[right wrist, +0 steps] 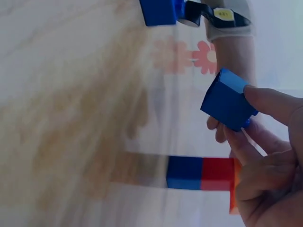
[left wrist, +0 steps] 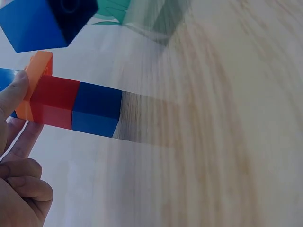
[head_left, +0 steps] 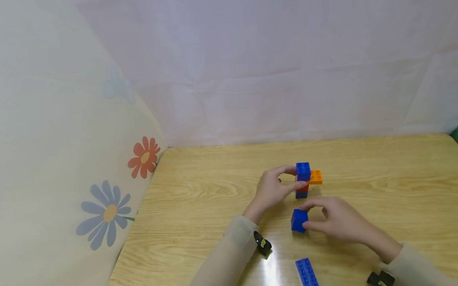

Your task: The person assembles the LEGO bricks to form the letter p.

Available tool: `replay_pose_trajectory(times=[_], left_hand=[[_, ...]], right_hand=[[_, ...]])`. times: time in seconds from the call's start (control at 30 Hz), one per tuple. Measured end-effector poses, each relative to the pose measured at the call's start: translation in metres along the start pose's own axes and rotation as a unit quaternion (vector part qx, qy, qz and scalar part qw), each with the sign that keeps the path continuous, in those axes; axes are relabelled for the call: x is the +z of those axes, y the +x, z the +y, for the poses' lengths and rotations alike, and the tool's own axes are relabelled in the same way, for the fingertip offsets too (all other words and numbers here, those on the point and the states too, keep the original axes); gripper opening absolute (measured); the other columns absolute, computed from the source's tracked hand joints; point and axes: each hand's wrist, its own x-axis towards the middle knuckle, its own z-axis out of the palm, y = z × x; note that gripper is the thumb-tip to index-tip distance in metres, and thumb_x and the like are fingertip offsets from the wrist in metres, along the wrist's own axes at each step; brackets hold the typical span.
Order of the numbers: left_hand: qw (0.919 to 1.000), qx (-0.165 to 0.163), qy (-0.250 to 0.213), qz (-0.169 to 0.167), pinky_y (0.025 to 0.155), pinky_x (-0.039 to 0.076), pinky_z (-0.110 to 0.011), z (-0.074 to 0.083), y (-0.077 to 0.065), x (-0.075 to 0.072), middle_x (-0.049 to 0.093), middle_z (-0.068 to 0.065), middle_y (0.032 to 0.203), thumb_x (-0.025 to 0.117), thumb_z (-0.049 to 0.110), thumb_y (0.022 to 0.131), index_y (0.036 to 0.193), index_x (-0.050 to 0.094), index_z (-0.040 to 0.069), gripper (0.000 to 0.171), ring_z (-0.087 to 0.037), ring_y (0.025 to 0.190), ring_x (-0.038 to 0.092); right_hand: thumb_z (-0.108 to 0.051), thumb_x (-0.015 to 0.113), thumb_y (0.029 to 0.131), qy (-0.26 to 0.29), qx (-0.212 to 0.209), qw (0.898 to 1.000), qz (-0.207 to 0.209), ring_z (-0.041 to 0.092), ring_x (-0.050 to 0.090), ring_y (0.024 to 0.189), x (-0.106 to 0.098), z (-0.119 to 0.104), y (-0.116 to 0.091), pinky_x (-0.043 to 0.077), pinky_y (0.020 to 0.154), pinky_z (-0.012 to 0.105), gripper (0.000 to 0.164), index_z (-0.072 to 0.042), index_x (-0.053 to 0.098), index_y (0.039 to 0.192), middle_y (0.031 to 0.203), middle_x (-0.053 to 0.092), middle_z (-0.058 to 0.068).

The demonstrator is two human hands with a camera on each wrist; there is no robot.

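A small tower stands on the wooden table: a blue brick (left wrist: 97, 109) at the bottom, a red brick (left wrist: 54, 101) above it, an orange brick (head_left: 316, 177) jutting out to the right, and a blue brick (head_left: 303, 170) on top. My left hand (head_left: 272, 188) pinches the tower near its top between thumb and fingers. My right hand (head_left: 337, 220) holds a separate blue brick (head_left: 298, 221) by thumb and fingertips, tilted in the air, nearer to me than the tower. Its studs point toward the right palm in the right wrist view (right wrist: 227, 101).
A long blue brick (head_left: 307, 276) lies studs up on the table (head_left: 200, 187), close to the front. Pale cloth hangs behind the table (head_left: 230, 110), and a flower-printed cloth (head_left: 109, 213) on the left. Black wrist cameras sit on both sleeves.
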Motion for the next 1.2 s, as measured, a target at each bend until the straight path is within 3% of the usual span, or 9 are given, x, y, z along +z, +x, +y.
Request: replay_pose_trajectory(times=[0.13, 0.27, 0.37, 0.5, 0.67, 0.77, 0.97, 1.1, 1.2], left_hand=[[1.0000, 0.000, -0.002, -0.002, 0.091, 0.054, -0.037, 0.000, 0.000, 0.000, 0.072, 0.014, 0.113, 0.082, 0.045, 0.090, 0.123, 0.075, 0.017, 0.044, -0.019, 0.118, 0.065], [1.0000, -0.001, -0.004, -0.004, 0.090, 0.054, -0.037, 0.001, -0.001, 0.000, 0.071, 0.014, 0.114, 0.081, 0.044, 0.090, 0.123, 0.075, 0.017, 0.043, -0.022, 0.119, 0.065], [1.0000, -0.002, -0.003, -0.005, 0.091, 0.054, -0.038, 0.002, -0.001, 0.000, 0.071, 0.014, 0.114, 0.081, 0.044, 0.090, 0.123, 0.075, 0.018, 0.042, -0.021, 0.119, 0.065], [1.0000, -0.003, 0.002, -0.004, 0.091, 0.054, -0.039, 0.002, -0.001, 0.000, 0.071, 0.014, 0.114, 0.082, 0.044, 0.090, 0.123, 0.076, 0.019, 0.041, -0.017, 0.118, 0.064], [1.0000, -0.002, 0.001, -0.004, 0.091, 0.054, -0.039, 0.003, -0.001, -0.001, 0.071, 0.015, 0.114, 0.082, 0.043, 0.090, 0.123, 0.076, 0.019, 0.041, -0.017, 0.118, 0.064], [1.0000, -0.003, -0.004, -0.004, 0.091, 0.053, -0.038, 0.002, -0.001, -0.001, 0.071, 0.015, 0.114, 0.082, 0.044, 0.090, 0.123, 0.076, 0.020, 0.041, -0.015, 0.118, 0.064], [1.0000, -0.004, -0.005, -0.003, 0.090, 0.053, -0.036, 0.002, -0.002, -0.002, 0.071, 0.016, 0.113, 0.082, 0.046, 0.089, 0.123, 0.076, 0.020, 0.043, -0.014, 0.117, 0.064], [1.0000, 0.000, -0.004, -0.002, 0.088, 0.052, -0.034, 0.003, -0.002, -0.002, 0.072, 0.016, 0.113, 0.083, 0.044, 0.089, 0.122, 0.076, 0.019, 0.042, -0.015, 0.117, 0.064], [1.0000, -0.002, -0.005, -0.002, 0.088, 0.052, -0.034, 0.003, -0.002, -0.002, 0.072, 0.016, 0.113, 0.083, 0.044, 0.089, 0.121, 0.077, 0.020, 0.041, -0.013, 0.116, 0.064]], right_hand=[[-0.034, 0.081, 0.092, 0.002, 0.001, 1.000, 0.017, 0.003, 0.031, 0.052, -0.010, -0.001, -0.003, 0.036, 0.051, 0.025, 0.033, -0.019, 0.074, 0.121, 0.109, 0.072, -0.006], [-0.034, 0.080, 0.094, 0.000, 0.013, 0.999, 0.034, 0.003, 0.028, 0.048, -0.021, -0.001, -0.006, 0.032, 0.047, 0.024, 0.033, -0.019, 0.074, 0.123, 0.078, 0.061, -0.005], [-0.032, 0.079, 0.095, 0.001, 0.019, 0.999, 0.047, 0.004, 0.027, 0.047, -0.029, -0.001, -0.008, 0.031, 0.047, 0.025, 0.033, -0.019, 0.073, 0.125, 0.077, 0.058, -0.004], [-0.029, 0.078, 0.096, 0.001, 0.012, 0.998, 0.069, 0.006, 0.029, 0.048, -0.039, 0.000, -0.008, 0.032, 0.047, 0.027, 0.032, -0.018, 0.073, 0.125, 0.104, 0.068, -0.002], [-0.021, 0.080, 0.095, -0.015, -0.006, 0.995, 0.103, 0.005, 0.029, 0.047, -0.050, 0.002, -0.007, 0.032, 0.045, 0.026, 0.033, -0.013, 0.072, 0.126, 0.077, 0.054, -0.003], [-0.015, 0.081, 0.093, -0.018, -0.020, 0.991, 0.129, 0.005, 0.029, 0.045, -0.056, 0.004, -0.005, 0.032, 0.042, 0.026, 0.034, -0.011, 0.072, 0.126, 0.076, 0.055, -0.003], [-0.016, 0.079, 0.095, -0.046, -0.028, 0.983, 0.176, 0.006, 0.030, 0.044, -0.063, 0.010, 0.000, 0.032, 0.041, 0.026, 0.036, -0.013, 0.070, 0.130, 0.094, 0.065, 0.005], [-0.013, 0.079, 0.095, -0.057, -0.037, 0.979, 0.193, 0.007, 0.030, 0.044, -0.066, 0.015, 0.004, 0.032, 0.041, 0.027, 0.037, -0.011, 0.069, 0.131, 0.119, 0.069, 0.012], [-0.011, 0.079, 0.094, -0.066, -0.041, 0.977, 0.197, 0.007, 0.030, 0.045, -0.067, 0.018, 0.008, 0.032, 0.042, 0.026, 0.038, -0.009, 0.069, 0.130, 0.123, 0.068, 0.015]])
